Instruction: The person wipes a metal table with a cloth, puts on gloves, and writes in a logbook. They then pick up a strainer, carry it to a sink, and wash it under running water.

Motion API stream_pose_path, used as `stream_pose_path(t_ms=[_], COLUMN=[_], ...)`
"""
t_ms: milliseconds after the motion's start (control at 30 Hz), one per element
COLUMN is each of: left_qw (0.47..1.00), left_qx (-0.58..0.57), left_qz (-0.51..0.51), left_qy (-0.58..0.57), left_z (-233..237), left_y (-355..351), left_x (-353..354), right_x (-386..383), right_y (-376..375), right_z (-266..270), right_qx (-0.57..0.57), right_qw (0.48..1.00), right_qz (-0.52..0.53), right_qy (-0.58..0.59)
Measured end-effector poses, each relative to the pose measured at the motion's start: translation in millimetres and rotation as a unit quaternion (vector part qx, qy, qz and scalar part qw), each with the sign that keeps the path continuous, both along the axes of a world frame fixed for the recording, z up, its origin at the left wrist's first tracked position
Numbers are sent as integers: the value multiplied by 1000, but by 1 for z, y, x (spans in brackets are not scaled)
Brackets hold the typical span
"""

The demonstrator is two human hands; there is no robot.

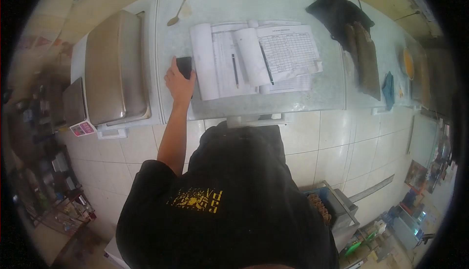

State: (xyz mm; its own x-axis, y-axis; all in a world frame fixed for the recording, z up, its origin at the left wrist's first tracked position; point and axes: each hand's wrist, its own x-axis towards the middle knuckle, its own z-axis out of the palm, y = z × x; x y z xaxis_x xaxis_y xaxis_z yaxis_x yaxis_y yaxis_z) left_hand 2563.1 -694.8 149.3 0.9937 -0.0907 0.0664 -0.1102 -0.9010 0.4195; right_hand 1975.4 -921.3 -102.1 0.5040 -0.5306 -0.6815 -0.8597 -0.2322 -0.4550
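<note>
My left hand rests on the pale countertop, its fingers and thumb closed round a flat black phone. Just right of it lies a stack of printed sheets with its top pages folded back. A second stack with a printed table overlaps it on the right. One pencil lies on the left sheets, and a dark pen lies along the right stack. Nothing of my right hand shows.
A large metal lidded box stands at the left, beside a small scale. A spoon lies farther back. Dark cloth and brown cardboard-like pieces lie at the right. A blue crate stands below.
</note>
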Motion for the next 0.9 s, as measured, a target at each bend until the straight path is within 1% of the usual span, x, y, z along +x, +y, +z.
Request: stream_pose_path(t_ms=[67, 133, 167, 200, 233, 267, 300, 333, 367, 400, 433, 500, 567, 667, 733, 767, 867, 900], left_qw=[1000, 998, 997, 996, 994, 990, 985, 978, 981, 972, 949, 922, 881, 864, 889, 900, 874, 888], left_qx=[-13, -25, -8, 8, 23, 7, -9, -25, -113, -199, -284, -330, -371, -429, -410, -400, -447, -420], left_qz=[-12, -25, -16, -7, 3, -21, -47, -72, -95, -115, -133, -153, -169, -116, -94, -78, -44, -29], left_qy=[-20, -56, -74, -91, -109, -139, -168, -196, -125, -52, 19, 132, 239, 236, 181, 154, 187, 188], left_z=[-3, -4, 1, 9, 17, 24, 32, 35, 36, 36, 36, 40, 45, 46, 32, 36, 49, 44], left_y=[3, 5, 5, 3, 2, 2, 2, 2, -2, -12, -25, -65, -106, -151, -169, -179, -204, -214], left_x=[-2, -4, -6, -7, -9, -10, -11, -14, -20, -28, -37, -61, -82, -91, -85, -85, -84, -84], right_x=[1, 13, 42, 72, 95, 118, 164, 199, 250, 292, 329, 377, 422, 461, 469, 469, 462, 462], right_y=[-3, -12, -29, -47, -56, -68, -71, -71, -66, -63, -58, -63, -64, -73, -77, -83, -114, -124], right_z=[-7, 4, 35, 66, 79, 107, 151, 190, 244, 284, 313, 303, 297, 279, 278, 280, 283, 278], right_qx=[-28, -66, -84, -104, -163, -208, -70, -171, -234, -225, -177, -231, -277, -271, -246, -231, -156, -160], right_qw=[998, 990, 960, 903, 863, 861, 984, 971, 952, 960, 974, 922, 873, 889, 897, 900, 911, 908], right_qz=[33, 112, 264, 411, 469, 465, 157, 166, 157, 125, 75, 111, 168, 259, 269, 277, 265, 283], right_qy=[-36, -50, 22, 65, 88, 17, 57, -25, -119, -110, -122, -292, -365, -262, -252, -245, -276, -264])
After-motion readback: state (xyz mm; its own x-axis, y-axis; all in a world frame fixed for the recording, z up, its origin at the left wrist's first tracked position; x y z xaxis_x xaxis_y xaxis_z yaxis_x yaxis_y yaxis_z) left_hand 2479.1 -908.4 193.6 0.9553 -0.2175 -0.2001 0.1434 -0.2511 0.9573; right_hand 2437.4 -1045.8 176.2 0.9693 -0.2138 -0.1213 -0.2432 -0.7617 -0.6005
